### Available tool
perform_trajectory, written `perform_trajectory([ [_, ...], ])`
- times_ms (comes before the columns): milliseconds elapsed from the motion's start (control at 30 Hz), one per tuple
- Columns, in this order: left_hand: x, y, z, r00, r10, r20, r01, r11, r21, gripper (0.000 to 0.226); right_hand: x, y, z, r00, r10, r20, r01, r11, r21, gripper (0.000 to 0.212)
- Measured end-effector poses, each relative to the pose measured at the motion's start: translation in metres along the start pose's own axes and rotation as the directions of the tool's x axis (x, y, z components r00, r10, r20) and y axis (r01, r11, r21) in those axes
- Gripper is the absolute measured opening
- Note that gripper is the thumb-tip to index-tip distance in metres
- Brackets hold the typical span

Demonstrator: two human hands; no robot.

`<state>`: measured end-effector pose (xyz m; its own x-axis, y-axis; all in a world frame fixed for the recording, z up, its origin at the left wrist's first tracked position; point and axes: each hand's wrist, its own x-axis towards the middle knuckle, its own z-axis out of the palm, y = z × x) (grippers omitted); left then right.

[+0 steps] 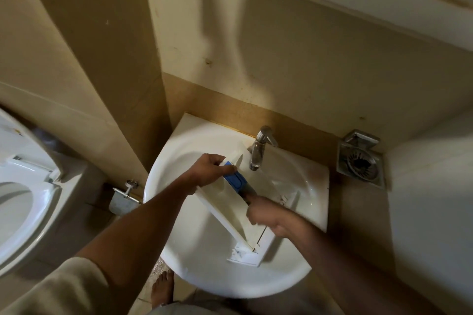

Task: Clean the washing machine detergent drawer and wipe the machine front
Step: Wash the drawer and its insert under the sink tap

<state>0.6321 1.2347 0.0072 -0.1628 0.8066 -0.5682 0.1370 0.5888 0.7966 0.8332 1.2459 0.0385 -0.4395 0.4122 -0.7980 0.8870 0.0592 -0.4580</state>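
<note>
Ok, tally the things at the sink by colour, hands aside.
White: 2, round ceramic basin, long plastic detergent drawer
Blue: 1, plastic insert in the drawer
Chrome: 1, metal tap
Dark: 1, blurred tool the right hand grips
Total: 5

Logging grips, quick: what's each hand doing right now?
Left hand: holds the drawer.
Right hand: grips a dark tool, too blurred to name.
</note>
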Motion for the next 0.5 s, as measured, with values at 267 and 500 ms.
perform_trajectory([
  [267,0.001,-0.004,-0.004,1.0,0.021,0.023,-0.021,0.999,0.025,0.031,0.004,0.028,-0.029,0.94,-0.328,0.094,0.182,0.247,-0.952,0.075],
  [500,0.004,-0.007,-0.006,1.0,0.0,0.014,0.001,1.0,-0.02,0.044,0.015,0.024,-0.001,0.958,-0.283,-0.047,0.144,0.617,-0.774,0.101],
])
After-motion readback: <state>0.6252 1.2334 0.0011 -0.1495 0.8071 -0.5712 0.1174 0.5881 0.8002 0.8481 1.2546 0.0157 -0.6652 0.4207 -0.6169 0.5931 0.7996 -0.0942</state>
